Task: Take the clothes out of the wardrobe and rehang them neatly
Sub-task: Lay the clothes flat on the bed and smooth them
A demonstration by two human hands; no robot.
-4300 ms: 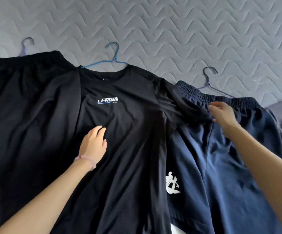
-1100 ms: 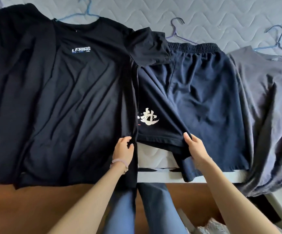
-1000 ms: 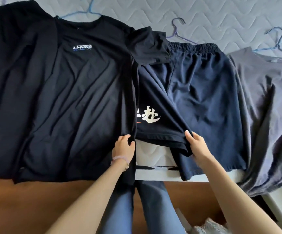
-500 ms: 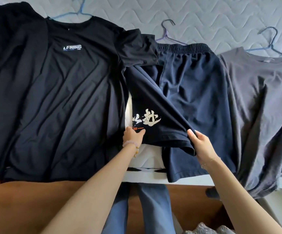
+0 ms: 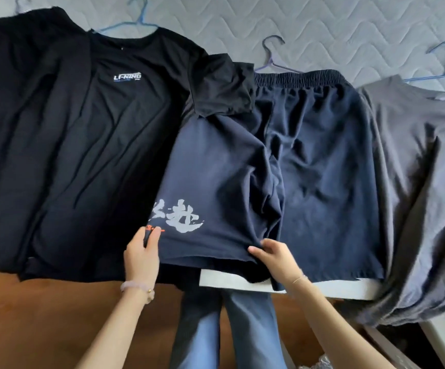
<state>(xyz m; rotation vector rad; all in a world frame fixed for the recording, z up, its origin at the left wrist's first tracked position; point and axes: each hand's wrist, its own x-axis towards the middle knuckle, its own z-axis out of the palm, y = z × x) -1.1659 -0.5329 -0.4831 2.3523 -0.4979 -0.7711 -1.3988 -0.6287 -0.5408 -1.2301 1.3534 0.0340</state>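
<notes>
**Holding the hem of navy shorts laid out on a bed**

Looking down from head height, four garments lie side by side on a grey quilted mattress [image 5: 322, 22], each on a wire hanger. In the middle are navy shorts [image 5: 309, 161] with white brush lettering near the hem of one leg; their purple hanger [image 5: 272, 53] pokes out above the elastic waistband.

The left hand [image 5: 141, 257] pinches the outer corner of the lettered leg's hem, thumb on top, its grip clamped on the fabric. The right hand [image 5: 274, 258] pinches the same hem at its inner corner, fingers closed on the cloth. A pale bead bracelet [image 5: 137, 287] sits on the left wrist.

To the left, touching the shorts, lies a black T-shirt [image 5: 104, 161] with a small white chest logo on a blue hanger [image 5: 136, 20]; one sleeve overlaps the waistband. Further left is another black garment [image 5: 16, 102], partly under the T-shirt. To the right lies a grey T-shirt [image 5: 423, 182], its lower part draping over the bed's edge. Below are brown flooring [image 5: 43, 320] and legs in blue jeans [image 5: 229, 331].
</notes>
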